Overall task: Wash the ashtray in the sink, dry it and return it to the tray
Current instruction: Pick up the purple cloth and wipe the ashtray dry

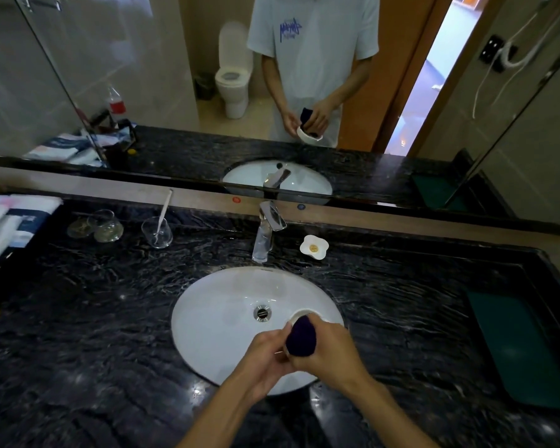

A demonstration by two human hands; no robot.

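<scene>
Head view: a dark marbled surface (385, 318) carries a white oval sink (220, 318), the landmark. Right of the sink lies an empty green tray (518, 347). Behind the sink, a flower-shaped dish (314, 247) holds something yellow; behind-left, a glass (157, 232) holds a toothbrush. Over the sink's right side, the left hand (265, 360) grips the round white ashtray (299, 313) while the right hand (330, 354) presses a dark cloth (301, 337) into it.
</scene>
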